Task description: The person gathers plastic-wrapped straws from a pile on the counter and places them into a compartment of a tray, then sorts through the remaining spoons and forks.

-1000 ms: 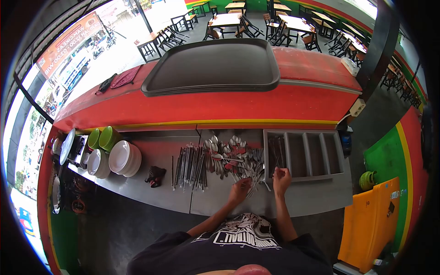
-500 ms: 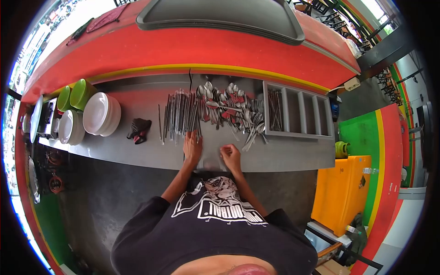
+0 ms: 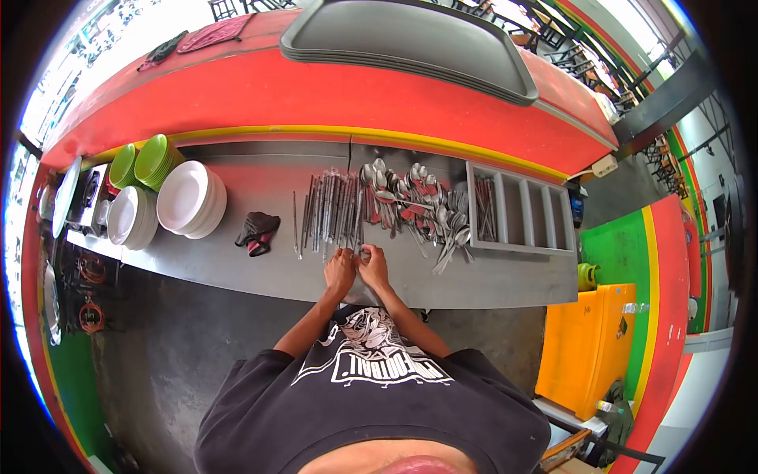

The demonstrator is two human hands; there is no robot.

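A row of long thin dark sticks (image 3: 322,213), which look like chopsticks in clear wrappers, lies side by side on the steel counter, pointing toward me. At their near ends my left hand (image 3: 340,274) is closed, fingertips together. My right hand (image 3: 374,271) is beside it, thumb and fingers pinched, the two hands almost touching. What sits between the fingers is too small to make out. Right of the sticks spreads a loose pile of spoons and forks (image 3: 418,201). A grey cutlery tray (image 3: 517,246) stands beyond that pile, with similar sticks in its leftmost compartment.
A dark crumpled cloth (image 3: 257,230) lies left of the sticks. White bowls (image 3: 189,197) and green bowls (image 3: 158,160) are stacked farther left. Dark serving trays (image 3: 410,47) rest on the red ledge (image 3: 237,99) behind the steel counter (image 3: 474,280). A yellow-orange box (image 3: 584,347) stands at right.
My right hand has moved left, from apart to right beside my left hand. My left hand has drawn slightly toward me. The whole view has shifted a little.
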